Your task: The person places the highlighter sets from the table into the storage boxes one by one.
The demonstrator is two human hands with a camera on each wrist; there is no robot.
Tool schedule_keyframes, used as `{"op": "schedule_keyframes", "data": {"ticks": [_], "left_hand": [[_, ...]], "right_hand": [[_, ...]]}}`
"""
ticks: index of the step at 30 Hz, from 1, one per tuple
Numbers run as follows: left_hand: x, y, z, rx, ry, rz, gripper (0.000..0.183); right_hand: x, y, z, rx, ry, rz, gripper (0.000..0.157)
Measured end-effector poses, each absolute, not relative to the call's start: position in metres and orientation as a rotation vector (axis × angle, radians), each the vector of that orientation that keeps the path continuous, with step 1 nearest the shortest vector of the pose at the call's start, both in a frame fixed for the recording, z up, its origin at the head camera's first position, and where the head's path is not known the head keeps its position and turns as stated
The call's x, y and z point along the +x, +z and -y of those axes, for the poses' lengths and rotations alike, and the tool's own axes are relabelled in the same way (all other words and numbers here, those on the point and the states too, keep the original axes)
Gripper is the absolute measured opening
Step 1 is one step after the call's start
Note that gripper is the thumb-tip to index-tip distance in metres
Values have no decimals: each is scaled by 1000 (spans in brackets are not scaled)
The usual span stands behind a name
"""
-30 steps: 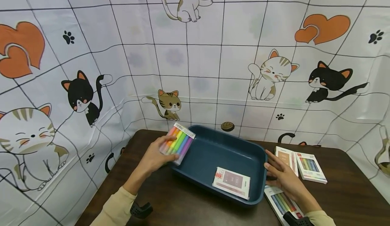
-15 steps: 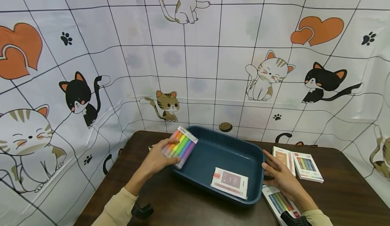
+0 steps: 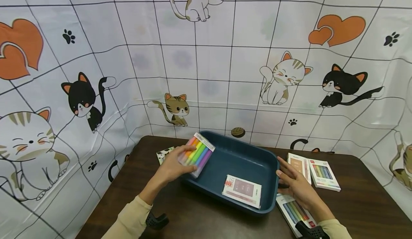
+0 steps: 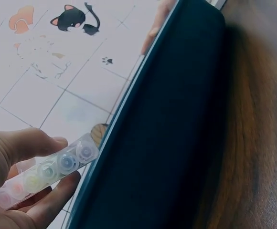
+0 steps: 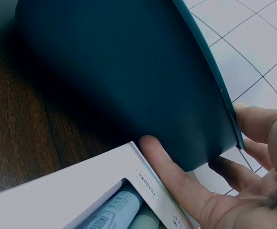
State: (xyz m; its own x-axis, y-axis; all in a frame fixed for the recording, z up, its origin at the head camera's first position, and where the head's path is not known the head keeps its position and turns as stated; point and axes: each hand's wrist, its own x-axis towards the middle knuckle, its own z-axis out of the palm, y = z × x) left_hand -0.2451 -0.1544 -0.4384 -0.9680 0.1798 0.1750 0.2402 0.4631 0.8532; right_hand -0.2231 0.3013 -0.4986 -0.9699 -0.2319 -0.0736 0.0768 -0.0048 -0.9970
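Observation:
My left hand [image 3: 176, 164] grips a clear pack of highlighters [image 3: 197, 154] in rainbow colours, thumb on one face and fingers on the other. It hangs tilted over the left end of a dark blue plastic bin [image 3: 235, 144]. The round ends of the highlighters [image 4: 67, 163] show through the case in the left wrist view. Inside the bin, toward its near right, lies a white and pinkish box [image 3: 242, 191]. At the bin's right end my right hand [image 3: 297, 187] touches the rim with extended fingers; another digit points down along the outer wall in the right wrist view.
Beneath the right forearm lies a white box of coloured pens [image 3: 294, 210], close beside the bin. Two more boxes, one with an orange-brown panel [image 3: 299, 165] and one of pens [image 3: 323, 174], lie behind it. A small green-patterned packet [image 3: 163, 155] lies on the brown table [image 3: 128, 196].
My left hand has carried the pack of highlighters a little to the right, farther over the bin. The green-patterned packet behind that hand has come into view. The right hand stays at the rim.

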Motion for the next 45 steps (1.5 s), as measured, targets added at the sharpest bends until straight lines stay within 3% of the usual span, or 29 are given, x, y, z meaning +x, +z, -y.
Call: {"op": "schedule_keyframes", "data": {"ticks": [30,38,45], "left_hand": [[-239,-435,145,-422,-1540,2643,63],[-241,-429,148,-587,-1427,2706,82],[-244,-425,158,-632,-1383,2664,76]], "right_hand": [[-222,-501,-298,-168,-2091,-2016,70],[-223,-498,-300,-195,-2069,-2037,69],[-224,-498,-300,-192,-2066,-2036,69]]}}
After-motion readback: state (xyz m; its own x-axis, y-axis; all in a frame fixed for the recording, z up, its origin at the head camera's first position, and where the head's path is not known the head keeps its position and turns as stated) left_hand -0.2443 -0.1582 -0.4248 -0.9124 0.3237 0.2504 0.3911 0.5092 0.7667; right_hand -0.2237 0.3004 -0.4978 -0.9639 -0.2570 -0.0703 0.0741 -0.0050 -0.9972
